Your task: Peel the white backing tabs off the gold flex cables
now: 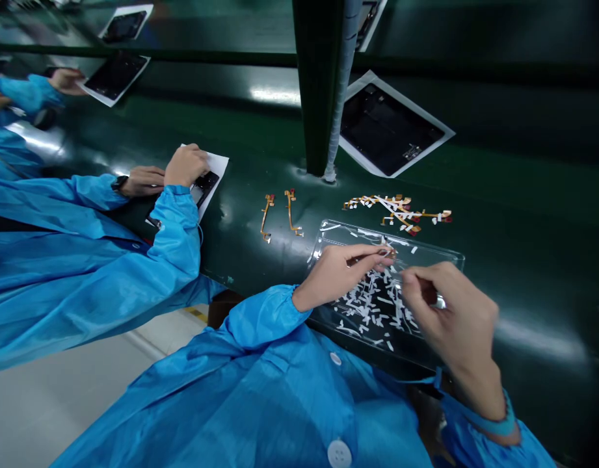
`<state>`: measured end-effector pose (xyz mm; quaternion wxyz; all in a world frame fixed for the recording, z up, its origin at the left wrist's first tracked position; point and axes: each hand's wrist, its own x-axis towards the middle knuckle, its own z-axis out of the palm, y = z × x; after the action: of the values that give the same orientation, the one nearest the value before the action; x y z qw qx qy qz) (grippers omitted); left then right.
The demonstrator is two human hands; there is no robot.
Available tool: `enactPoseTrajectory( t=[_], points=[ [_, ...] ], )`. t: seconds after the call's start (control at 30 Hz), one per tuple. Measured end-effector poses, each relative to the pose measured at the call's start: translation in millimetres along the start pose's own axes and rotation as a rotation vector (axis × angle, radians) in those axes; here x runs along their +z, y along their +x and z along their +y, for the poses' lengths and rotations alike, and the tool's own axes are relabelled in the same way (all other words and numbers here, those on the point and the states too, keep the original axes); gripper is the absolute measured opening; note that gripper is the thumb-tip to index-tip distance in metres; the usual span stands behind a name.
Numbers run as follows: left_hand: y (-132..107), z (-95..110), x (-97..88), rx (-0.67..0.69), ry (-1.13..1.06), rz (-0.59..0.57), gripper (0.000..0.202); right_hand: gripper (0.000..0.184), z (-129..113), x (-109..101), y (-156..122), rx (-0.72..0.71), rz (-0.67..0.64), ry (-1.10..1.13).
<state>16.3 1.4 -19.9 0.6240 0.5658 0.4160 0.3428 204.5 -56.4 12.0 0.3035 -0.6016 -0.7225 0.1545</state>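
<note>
My left hand is closed in a pinch over a clear plastic tray. A small flex cable shows at its fingertips, mostly covered by the fingers. To its right, my right hand is closed, thumb against forefinger, above the tray's right side. Something small and shiny glints within its curled fingers, too hidden to name. Many white paper-like strips lie scattered in the tray. Behind the tray is a loose pile of orange flex cables with white pieces on them.
Two separate flex cables lie left of the pile. A green post with a grey-wrapped conduit rises from the bench. Behind it sits a black panel on white sheet. At left, a co-worker's hands work on another panel.
</note>
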Motion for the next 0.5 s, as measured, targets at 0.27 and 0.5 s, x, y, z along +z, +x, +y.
enactPoseTrajectory(
  t=[0.27,0.5],
  points=[
    [1.0,1.0,-3.4,-0.090,-0.157,0.005,0.035,0.019,6.2,-0.6,-0.6,-0.214,0.007,-0.226],
    [-9.7,19.8,-8.5,0.004,0.197,-0.068,0.038,0.022,5.5,3.2,0.7,-0.279,0.004,-0.350]
  ],
)
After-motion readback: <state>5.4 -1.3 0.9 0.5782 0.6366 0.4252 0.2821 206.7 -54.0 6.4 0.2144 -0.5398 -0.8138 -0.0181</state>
